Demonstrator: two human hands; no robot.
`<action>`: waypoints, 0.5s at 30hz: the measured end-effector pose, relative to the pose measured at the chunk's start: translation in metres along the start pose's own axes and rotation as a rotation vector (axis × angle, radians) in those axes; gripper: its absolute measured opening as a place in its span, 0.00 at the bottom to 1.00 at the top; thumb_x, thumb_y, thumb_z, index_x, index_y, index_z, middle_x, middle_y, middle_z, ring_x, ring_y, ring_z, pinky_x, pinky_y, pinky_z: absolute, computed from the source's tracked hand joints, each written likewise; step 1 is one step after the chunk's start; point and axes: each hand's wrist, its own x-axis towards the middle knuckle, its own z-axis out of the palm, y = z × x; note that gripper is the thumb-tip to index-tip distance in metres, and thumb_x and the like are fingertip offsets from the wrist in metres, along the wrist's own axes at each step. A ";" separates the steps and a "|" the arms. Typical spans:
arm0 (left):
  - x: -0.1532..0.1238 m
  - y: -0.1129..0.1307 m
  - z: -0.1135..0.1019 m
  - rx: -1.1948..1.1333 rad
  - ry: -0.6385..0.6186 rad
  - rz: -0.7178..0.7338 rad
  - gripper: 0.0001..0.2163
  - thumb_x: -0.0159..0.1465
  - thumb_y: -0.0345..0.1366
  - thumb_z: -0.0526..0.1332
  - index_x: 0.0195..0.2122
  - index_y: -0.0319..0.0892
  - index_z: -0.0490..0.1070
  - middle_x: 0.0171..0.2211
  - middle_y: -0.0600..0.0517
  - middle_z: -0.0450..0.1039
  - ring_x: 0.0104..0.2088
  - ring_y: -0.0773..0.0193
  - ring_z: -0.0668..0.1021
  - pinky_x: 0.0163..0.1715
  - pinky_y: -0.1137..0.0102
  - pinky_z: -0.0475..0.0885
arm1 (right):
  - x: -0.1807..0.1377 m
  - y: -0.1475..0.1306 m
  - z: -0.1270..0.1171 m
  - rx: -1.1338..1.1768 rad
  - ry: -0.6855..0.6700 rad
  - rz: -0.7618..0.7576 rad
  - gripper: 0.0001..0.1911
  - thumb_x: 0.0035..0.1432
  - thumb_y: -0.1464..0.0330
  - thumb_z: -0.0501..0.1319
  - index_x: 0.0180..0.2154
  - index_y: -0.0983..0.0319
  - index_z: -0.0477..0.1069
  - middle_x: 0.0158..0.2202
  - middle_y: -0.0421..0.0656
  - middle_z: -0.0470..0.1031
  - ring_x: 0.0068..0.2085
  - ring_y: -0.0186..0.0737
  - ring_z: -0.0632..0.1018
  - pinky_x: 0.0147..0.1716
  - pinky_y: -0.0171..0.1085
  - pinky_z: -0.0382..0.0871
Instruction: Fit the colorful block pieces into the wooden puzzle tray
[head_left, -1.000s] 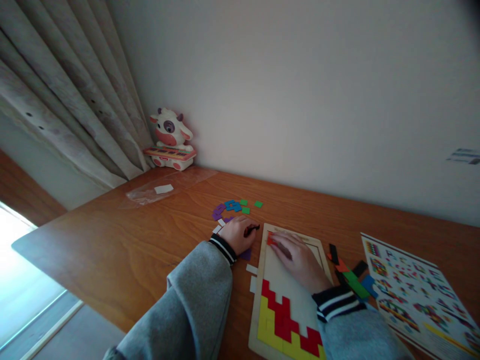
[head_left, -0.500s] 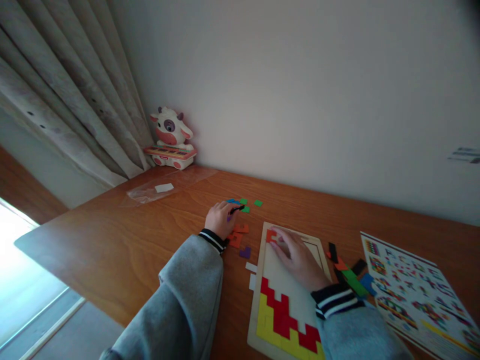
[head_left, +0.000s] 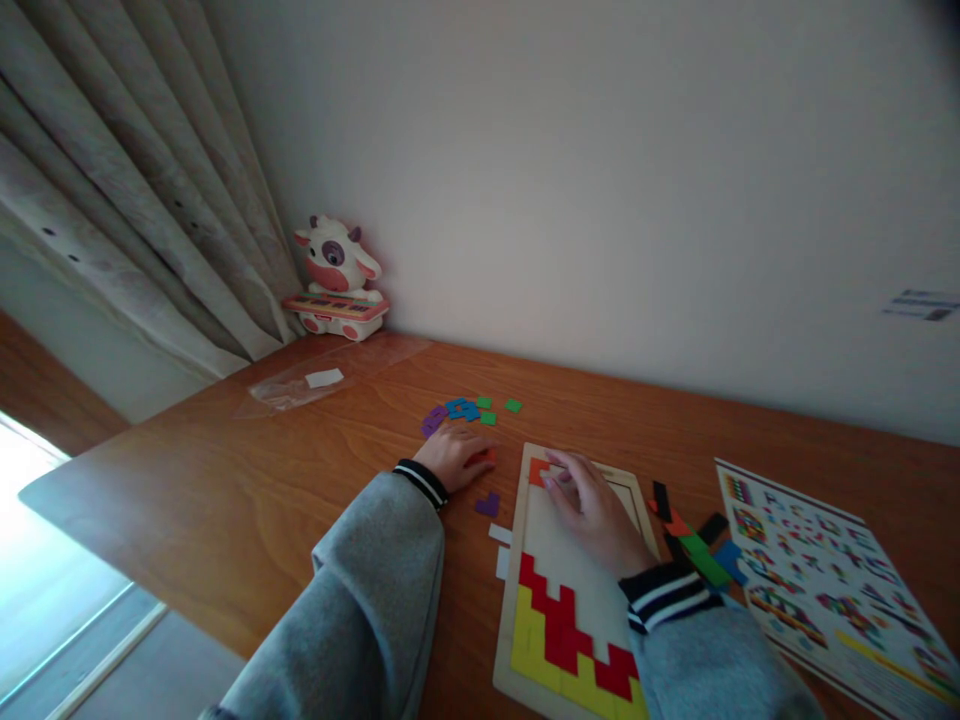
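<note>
A wooden puzzle tray [head_left: 517,545] lies on the brown table, its near part filled with red and yellow pieces [head_left: 562,630]. My right hand [head_left: 589,505] rests flat in the tray, fingertips on an orange piece [head_left: 537,470] at the far left corner. My left hand [head_left: 454,455] lies on the table left of the tray, fingers curled over an orange piece [head_left: 482,459]. Just beyond it sit purple, blue and green pieces [head_left: 465,411]. A purple piece [head_left: 488,504] and white pieces [head_left: 501,547] lie beside the tray.
Black, orange, green and blue pieces [head_left: 694,535] lie right of the tray, next to a printed pattern sheet [head_left: 817,575]. A cow toy with a keyboard [head_left: 335,280] stands by the curtain at the back. A clear plastic bag [head_left: 315,380] lies in front of it.
My left hand reached out to the far pieces, then drew back toward the tray onto the orange piece; the black piece it held no longer shows. My right hand stayed on the tray.
</note>
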 end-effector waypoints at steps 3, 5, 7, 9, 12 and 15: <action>0.000 -0.001 0.002 -0.010 0.026 0.014 0.13 0.65 0.41 0.61 0.47 0.40 0.74 0.35 0.47 0.79 0.36 0.59 0.79 0.39 0.66 0.73 | 0.001 0.001 -0.001 0.039 0.029 0.038 0.17 0.65 0.62 0.54 0.54 0.59 0.64 0.52 0.50 0.71 0.46 0.45 0.76 0.48 0.48 0.70; 0.002 0.003 0.001 -0.016 0.044 0.035 0.14 0.64 0.41 0.62 0.48 0.40 0.73 0.37 0.47 0.79 0.37 0.59 0.79 0.40 0.66 0.73 | 0.002 -0.001 -0.003 0.070 0.048 0.058 0.17 0.65 0.61 0.54 0.53 0.59 0.65 0.51 0.50 0.72 0.45 0.45 0.76 0.47 0.48 0.71; 0.005 0.014 -0.001 -0.024 0.075 0.074 0.14 0.64 0.42 0.62 0.48 0.41 0.73 0.39 0.47 0.79 0.39 0.60 0.79 0.43 0.66 0.73 | 0.003 -0.005 -0.004 0.110 0.054 0.071 0.17 0.64 0.60 0.55 0.51 0.60 0.67 0.49 0.51 0.74 0.42 0.44 0.76 0.44 0.47 0.72; 0.010 0.028 -0.003 -0.044 0.147 0.153 0.12 0.66 0.41 0.61 0.47 0.41 0.73 0.39 0.47 0.79 0.40 0.61 0.79 0.45 0.66 0.73 | 0.004 -0.011 -0.005 0.166 0.028 0.075 0.16 0.64 0.59 0.56 0.48 0.61 0.70 0.46 0.50 0.76 0.39 0.42 0.77 0.41 0.44 0.73; 0.016 0.050 -0.002 -0.113 0.261 0.305 0.10 0.68 0.38 0.59 0.47 0.41 0.71 0.41 0.47 0.78 0.41 0.63 0.79 0.44 0.69 0.74 | 0.005 -0.020 -0.005 0.254 -0.057 0.062 0.16 0.62 0.57 0.58 0.46 0.60 0.73 0.40 0.45 0.80 0.36 0.40 0.79 0.35 0.38 0.75; 0.018 0.060 0.000 -0.154 0.285 0.336 0.11 0.69 0.37 0.57 0.50 0.42 0.69 0.43 0.47 0.77 0.42 0.65 0.78 0.45 0.70 0.75 | 0.006 -0.021 -0.006 0.290 -0.102 0.052 0.15 0.61 0.57 0.60 0.42 0.60 0.76 0.34 0.42 0.80 0.33 0.39 0.79 0.33 0.36 0.75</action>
